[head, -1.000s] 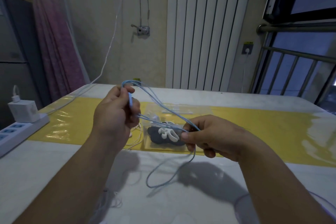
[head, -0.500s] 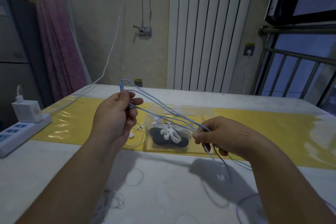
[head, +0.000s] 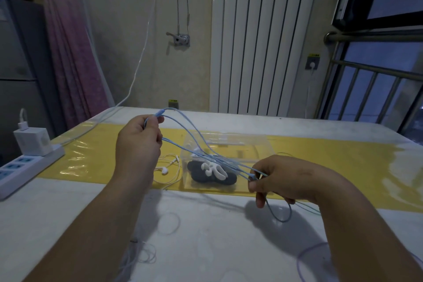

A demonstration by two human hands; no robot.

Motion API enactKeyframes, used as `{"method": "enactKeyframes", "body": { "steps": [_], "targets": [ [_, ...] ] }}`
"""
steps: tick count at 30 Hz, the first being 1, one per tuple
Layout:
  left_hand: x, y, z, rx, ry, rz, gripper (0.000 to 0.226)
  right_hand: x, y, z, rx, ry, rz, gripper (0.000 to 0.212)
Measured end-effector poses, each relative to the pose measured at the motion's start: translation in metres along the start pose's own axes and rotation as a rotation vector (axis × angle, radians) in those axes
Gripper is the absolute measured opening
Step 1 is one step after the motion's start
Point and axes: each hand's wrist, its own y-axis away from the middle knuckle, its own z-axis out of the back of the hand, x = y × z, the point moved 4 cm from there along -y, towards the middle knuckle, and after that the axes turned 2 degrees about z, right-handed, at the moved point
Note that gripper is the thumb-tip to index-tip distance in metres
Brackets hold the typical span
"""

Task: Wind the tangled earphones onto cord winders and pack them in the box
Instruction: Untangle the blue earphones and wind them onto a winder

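Head view, from where the person stands at the table: a power strip lies along the left edge with a white charger plugged into it. The left hand is raised above the yellow mat, fingers curled round the blue earphones, and a small blue piece of the cord sticks out past the thumb. Just beside that wrist, white earphones lie loose on the mat. Several blue strands slope down over the clear box, which sits mid-table on the mat and holds dark cord winders and a white one. The right hand pinches the strands between thumb and forefinger, and a loop hangs beneath it. A purple cord curls near the front right corner.
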Motion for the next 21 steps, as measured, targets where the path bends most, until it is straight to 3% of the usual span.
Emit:
{"method": "enactKeyframes", "body": {
  "steps": [6,12,21],
  "targets": [
    [0.003,-0.004,0.004,-0.055,-0.049,-0.022,0.024,0.000,-0.006,0.005,-0.145,-0.301,0.044,0.023],
    [0.007,-0.005,0.007,-0.094,-0.073,-0.037,0.023,0.006,-0.005,0.005,-0.158,-0.551,0.107,0.035],
    [0.008,-0.004,0.006,-0.095,-0.063,-0.003,0.023,0.000,-0.010,0.009,-0.190,-0.757,0.098,0.017]
  ]
}}
